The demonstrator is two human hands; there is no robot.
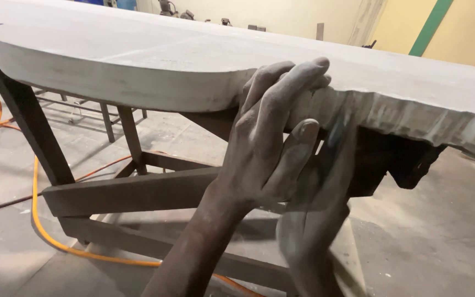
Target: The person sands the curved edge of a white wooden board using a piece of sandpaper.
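1. Behind the stone slab, on the far wall, a slanted green stripe crosses yellow panels; a blue container shows only as a sliver at the top edge, past the slab's far side. No label can be made out on either.
2. At the slab's near edge, where the smooth rounded face gives way to a rough, chipped stretch, the left hand presses against the stone, its fingers curled over the top edge and its thumb stretched out to the side. It grasps the slab's edge and no tool.
3. Just beneath the slab's rough edge, the right hand is blurred with motion, palm toward the stone; whether it is clenched around anything or flat cannot be told.
4. Both hands and forearms are coated in grey dust, the same colour as the slab.
5. Under the slab stands a dark metal trestle frame with angled legs and cross beams.
6. Below the frame, an orange cable loops across the dusty concrete floor, running off to the slab's left.
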